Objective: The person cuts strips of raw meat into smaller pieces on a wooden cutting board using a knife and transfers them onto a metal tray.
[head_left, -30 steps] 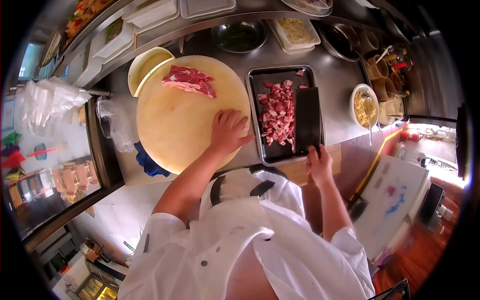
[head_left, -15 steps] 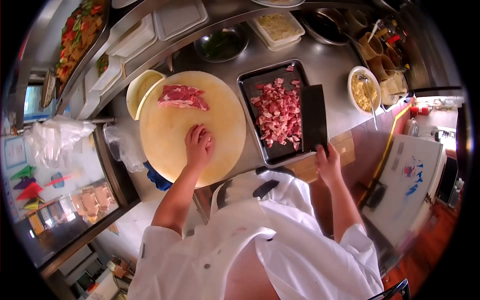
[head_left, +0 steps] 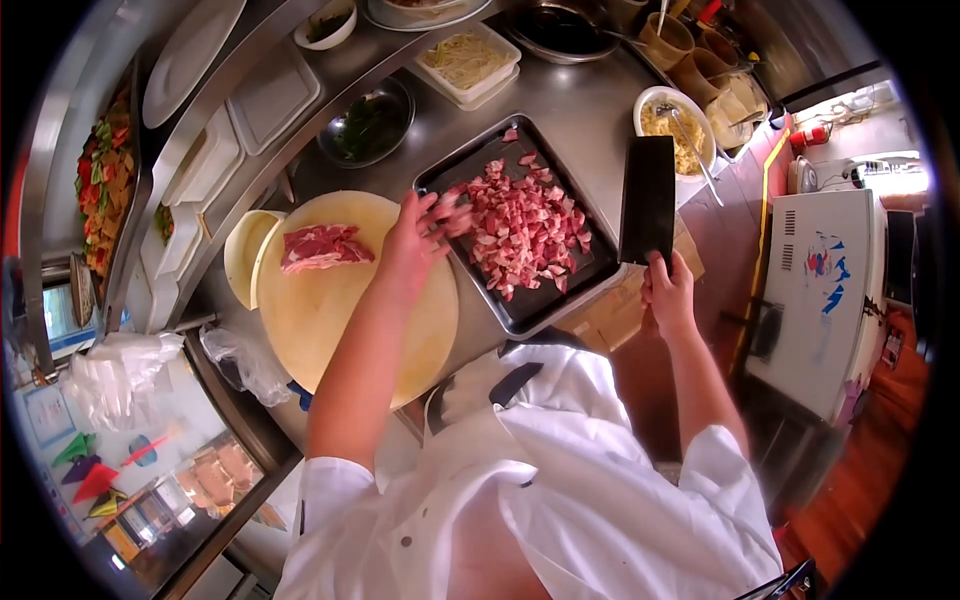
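My left hand (head_left: 420, 232) is over the left rim of a dark metal tray (head_left: 515, 325), its fingers spread and blurred by motion. Reddish bits of meat show beside the fingertips, also blurred. Diced raw meat (head_left: 525, 225) is heaped in the tray. My right hand (head_left: 668, 290) grips the handle of a cleaver (head_left: 648, 200), whose broad dark blade points away from me, to the right of the tray. A larger slab of raw meat (head_left: 325, 247) lies on the far part of a round cutting board (head_left: 350, 330), left of the tray.
Behind the tray stand a metal bowl of greens (head_left: 368, 125), a white container of pale shreds (head_left: 465, 62) and a bowl of dark liquid (head_left: 560, 28). A white bowl of yellowish food (head_left: 675, 125) holds a spoon. A cardboard box (head_left: 605, 310) sits below the counter's edge.
My left hand has moved from the cutting board up and right to the tray, its fingers spreading. The cleaver has shifted away from over the tray to its right. The view has turned.
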The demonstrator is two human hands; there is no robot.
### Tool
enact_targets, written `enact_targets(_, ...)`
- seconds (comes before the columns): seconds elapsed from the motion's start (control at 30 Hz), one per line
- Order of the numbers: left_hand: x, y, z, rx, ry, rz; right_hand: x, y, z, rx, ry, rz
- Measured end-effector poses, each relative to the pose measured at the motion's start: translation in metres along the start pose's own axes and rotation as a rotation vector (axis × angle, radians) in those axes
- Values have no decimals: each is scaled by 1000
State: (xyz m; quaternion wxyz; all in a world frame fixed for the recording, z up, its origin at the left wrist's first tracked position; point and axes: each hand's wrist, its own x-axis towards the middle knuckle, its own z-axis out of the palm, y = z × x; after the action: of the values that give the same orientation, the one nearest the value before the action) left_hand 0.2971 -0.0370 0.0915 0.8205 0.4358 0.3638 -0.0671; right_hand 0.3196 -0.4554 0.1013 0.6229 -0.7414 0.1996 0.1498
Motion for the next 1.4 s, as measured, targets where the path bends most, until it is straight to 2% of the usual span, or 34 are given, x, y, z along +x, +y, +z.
enact_targets(0.1, 14, 4, -4, 265, 55, 164, -12, 5, -10, -12, 35, 3)
enact_targets(0.2, 4, 18, -37, 1102, 86, 188, -20, 19, -18, 0, 61, 16)
enact_targets(0.23, 5, 5, -56, 965, 147, 13, -22, 23, -19, 10, 67, 20)
enact_targets(0.3, -6, -35, -93, 1131, 152, 42, -26, 21, -18, 41, 64, 44)
enact_targets(0.37, -26, -61, -117, 1715, 15, 483, -26, 23, -17, 62, 65, 48)
enact_targets(0.47, -26, -73, -119, 1700, 54, 487, -19, 23, -11, 63, 65, 29)
enact_targets(0.57, -30, -53, -60, 552, -124, 321, -12, 14, 0, 46, 55, 24)
enact_targets(0.67, -42, -20, -40, 419, -93, 371, -11, 0, 13, 30, 23, 15)
enact_targets(0.77, -19, 0, -110, 900, 151, 441, -11, -2, 20, -9, -48, -27)
enact_targets(0.87, -8, 15, -200, 1295, 446, 897, -23, -7, 32, -150, -115, -38)
enact_targets(0.97, 15, 10, -300, 1483, 855, 1021, -40, -7, 53, -219, -228, 5)
enact_targets(1.0, 25, 10, -322, 1378, 812, 927, -47, -9, 62, -242, -245, 46)
enact_targets(1.07, 41, 14, -352, 1156, 710, 751, -52, 2, 73, -372, -368, -21)
enact_targets(1.1, 28, 27, -324, 865, 600, 647, -56, 0, 82, -426, -403, -15)
enact_targets(1.2, 36, 34, -315, 688, 669, 458, -73, -10, 114, -603, -477, -125)
enact_targets(1.3, 6, 67, -276, 520, 520, 81, -76, -9, 131, -671, -587, -80)
enact_targets(1.4, 8, 56, -291, 512, 523, 218, -82, -15, 141, -657, -645, -101)
